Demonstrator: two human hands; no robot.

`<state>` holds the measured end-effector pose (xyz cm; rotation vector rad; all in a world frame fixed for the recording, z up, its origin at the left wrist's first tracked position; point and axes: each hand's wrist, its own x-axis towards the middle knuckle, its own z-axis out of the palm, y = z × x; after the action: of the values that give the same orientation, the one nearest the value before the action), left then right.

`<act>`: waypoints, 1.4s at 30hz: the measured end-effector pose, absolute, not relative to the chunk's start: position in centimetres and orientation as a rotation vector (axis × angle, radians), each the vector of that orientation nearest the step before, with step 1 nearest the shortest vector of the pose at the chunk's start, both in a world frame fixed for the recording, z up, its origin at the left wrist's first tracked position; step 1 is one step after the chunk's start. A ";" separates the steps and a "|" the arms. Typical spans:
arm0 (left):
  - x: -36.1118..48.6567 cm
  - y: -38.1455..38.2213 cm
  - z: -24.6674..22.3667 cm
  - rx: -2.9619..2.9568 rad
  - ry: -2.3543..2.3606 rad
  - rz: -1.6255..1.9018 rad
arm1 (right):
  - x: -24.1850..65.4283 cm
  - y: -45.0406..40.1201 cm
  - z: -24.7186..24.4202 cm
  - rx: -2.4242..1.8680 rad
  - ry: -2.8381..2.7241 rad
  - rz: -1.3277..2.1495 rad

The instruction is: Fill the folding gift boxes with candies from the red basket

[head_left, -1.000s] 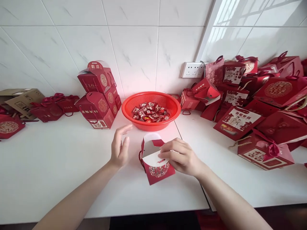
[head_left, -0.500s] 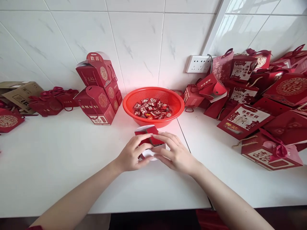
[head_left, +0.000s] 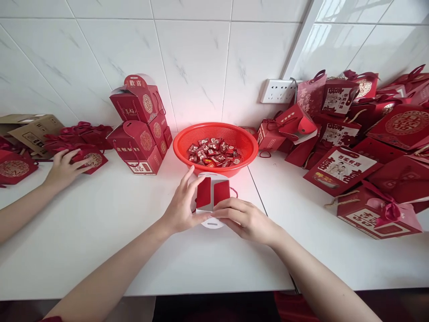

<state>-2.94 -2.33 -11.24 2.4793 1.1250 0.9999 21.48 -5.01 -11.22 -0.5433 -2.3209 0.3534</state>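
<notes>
At the far left of my head view, a brown cardboard box (head_left: pixel 35 134) stands near the wall. Just right of it, a co-worker's hand (head_left: pixel 63 173), fingers spread, reaches over a cluster of red gift boxes (head_left: pixel 103 136) tied with ribbon. Next, I see a stack of red gift boxes (head_left: pixel 132 154) with cord handles, one with its flap raised.

My left hand (head_left: pixel 182 203) is spread around the left side of an open candy box (head_left: pixel 203 193), thumb at its near edge. The box is on the worktop (head_left: pixel 161 268), just in front of a red plastic colander (head_left: pixel 181 153) of wrapped candies (head_left: pixel 214 152); its two red inner flaps lie partly across the opening, and a white slotted flap faces me. My right hand (head_left: pixel 246 219) bends its fingers over the near right corner; I cannot tell whether they pinch the card.

Further right, a white power strip (head_left: pixel 277 91) sits against the tiled wall (head_left: pixel 194 67), beside a heap of red gift boxes (head_left: pixel 365 143).
</notes>
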 end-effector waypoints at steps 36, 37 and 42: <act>-0.8 -2.9 -10.3 2.378 1.018 0.946 | 21.1 -2.6 -9.5 -0.796 -2.200 0.472; -1.0 -2.8 -10.5 2.336 1.016 0.998 | 21.3 -2.6 -9.6 -0.831 -2.132 0.474; -1.7 -2.4 -11.0 2.148 0.996 1.190 | 23.2 -1.8 -10.9 -1.160 -1.849 0.189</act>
<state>-1.69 -2.41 -11.03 2.1484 0.9962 1.1900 23.17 -1.79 -10.92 -1.1602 -1.8492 0.1886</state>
